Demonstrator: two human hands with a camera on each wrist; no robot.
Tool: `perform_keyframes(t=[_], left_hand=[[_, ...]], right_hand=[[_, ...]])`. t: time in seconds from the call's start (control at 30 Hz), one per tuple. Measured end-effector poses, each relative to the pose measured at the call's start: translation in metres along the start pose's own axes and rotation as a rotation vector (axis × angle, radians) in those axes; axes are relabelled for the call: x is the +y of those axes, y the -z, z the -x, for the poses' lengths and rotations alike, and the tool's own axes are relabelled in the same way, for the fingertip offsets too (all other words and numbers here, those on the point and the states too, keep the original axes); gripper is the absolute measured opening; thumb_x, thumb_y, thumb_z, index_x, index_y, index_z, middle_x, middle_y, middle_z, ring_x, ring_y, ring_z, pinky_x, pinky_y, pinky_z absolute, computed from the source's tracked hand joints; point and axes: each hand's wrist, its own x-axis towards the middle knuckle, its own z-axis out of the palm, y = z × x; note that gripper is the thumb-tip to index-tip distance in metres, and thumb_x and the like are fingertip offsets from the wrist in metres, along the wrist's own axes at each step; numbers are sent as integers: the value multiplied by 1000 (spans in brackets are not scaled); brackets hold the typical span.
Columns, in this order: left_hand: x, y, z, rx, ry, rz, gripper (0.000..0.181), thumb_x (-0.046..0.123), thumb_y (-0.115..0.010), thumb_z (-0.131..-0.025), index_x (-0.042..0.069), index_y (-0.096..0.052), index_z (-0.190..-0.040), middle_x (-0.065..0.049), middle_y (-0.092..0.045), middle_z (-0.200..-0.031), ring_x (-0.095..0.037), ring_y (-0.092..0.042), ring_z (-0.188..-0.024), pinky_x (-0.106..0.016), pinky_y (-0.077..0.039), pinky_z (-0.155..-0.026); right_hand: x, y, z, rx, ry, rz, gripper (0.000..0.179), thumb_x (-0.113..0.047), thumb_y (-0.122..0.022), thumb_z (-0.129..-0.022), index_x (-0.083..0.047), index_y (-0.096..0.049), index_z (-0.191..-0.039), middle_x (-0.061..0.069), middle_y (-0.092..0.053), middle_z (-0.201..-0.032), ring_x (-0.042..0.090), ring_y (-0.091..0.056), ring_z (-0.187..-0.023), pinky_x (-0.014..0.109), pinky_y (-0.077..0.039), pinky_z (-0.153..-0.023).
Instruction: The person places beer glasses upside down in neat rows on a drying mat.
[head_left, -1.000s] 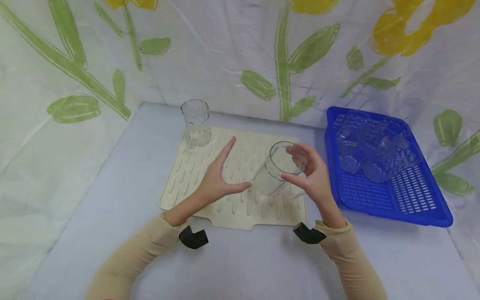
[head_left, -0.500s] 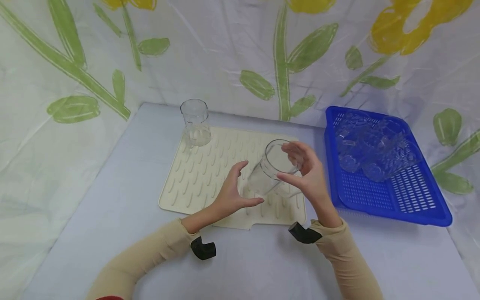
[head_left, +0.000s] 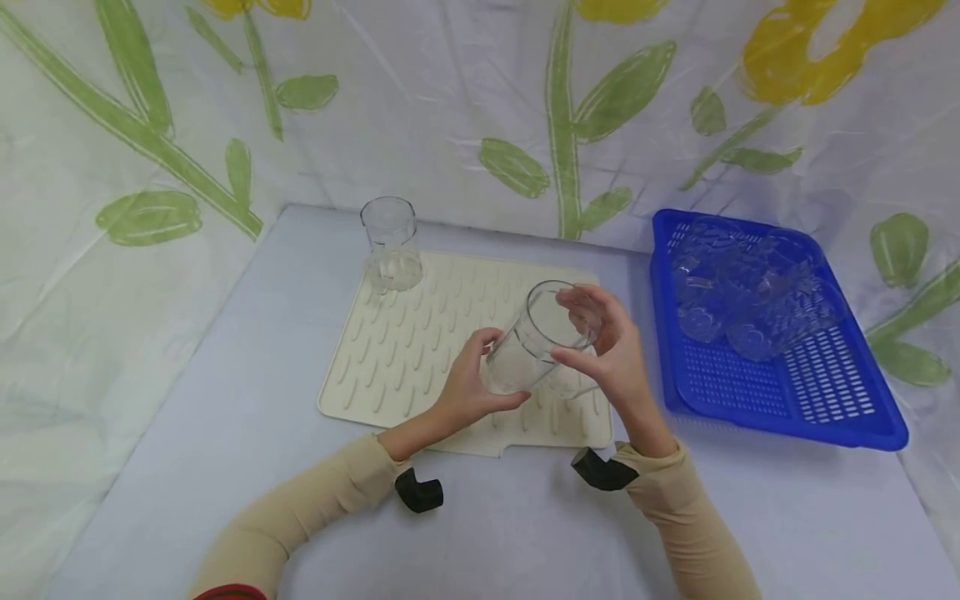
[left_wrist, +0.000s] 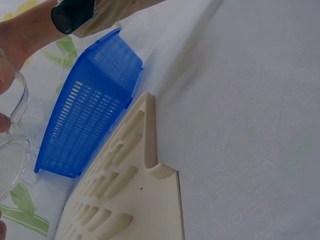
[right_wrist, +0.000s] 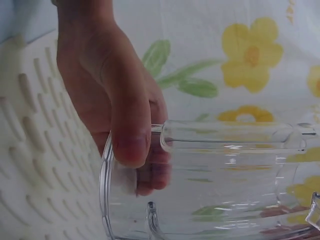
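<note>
A clear glass mug [head_left: 521, 354] is held tilted above the drying mat [head_left: 390, 358], its mouth toward the upper right. My right hand [head_left: 611, 342] grips it by the rim end, thumb on the near side and fingers on the far side. At the base end, my left hand [head_left: 468, 383] holds it between thumb and curled fingers. The right wrist view shows a thumb and fingers [right_wrist: 130, 125] pinching one end of the clear mug [right_wrist: 230, 185]. Part of the mug's handle [left_wrist: 21, 97] shows in the left wrist view.
Another clear glass [head_left: 393, 246] stands upright on the mat's back left corner. To the right, a blue plastic basket [head_left: 735, 404] holds several clear glass mugs [head_left: 750, 292]. A flower-printed white sheet [head_left: 435, 125] hangs behind the table [head_left: 487, 525].
My left hand has come down and right from beside the mug and now holds its base end. The right hand, with the mug, has shifted slightly left.
</note>
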Motion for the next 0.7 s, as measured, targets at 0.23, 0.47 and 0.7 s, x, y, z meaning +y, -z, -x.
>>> perform_keyframes(t=[0.23,0.47,0.7], left_hand=[[-2,5,0,24,-42,-25,66,-4,-81,-52,-16,-44,-105,-25,-50,-101,-35,-47,-95,-46,-40,-83],[-1,10,-1,17,-107,-34,66,-6,-81,-50,-17,-44,-103,-26,-50,-99,-36,-49,-95,-45,-41,-83],[-2,23,-3,-39,-133,14,65,-9,-79,-51,-17,-42,-105,-25,-47,-101,-33,-48,-95,-38,-44,-83]], right_hand=[[1,1,0,8,-1,-37,68,-18,-78,-69,7,-43,-122,14,-54,-116,25,-49,-108,31,-35,-93],[2,3,0,12,-29,-83,65,-15,-77,-70,5,-44,-122,15,-54,-116,26,-48,-109,31,-35,-94],[4,15,5,2,-129,-170,62,-10,-76,-71,2,-44,-123,12,-54,-116,23,-49,-109,30,-35,-94]])
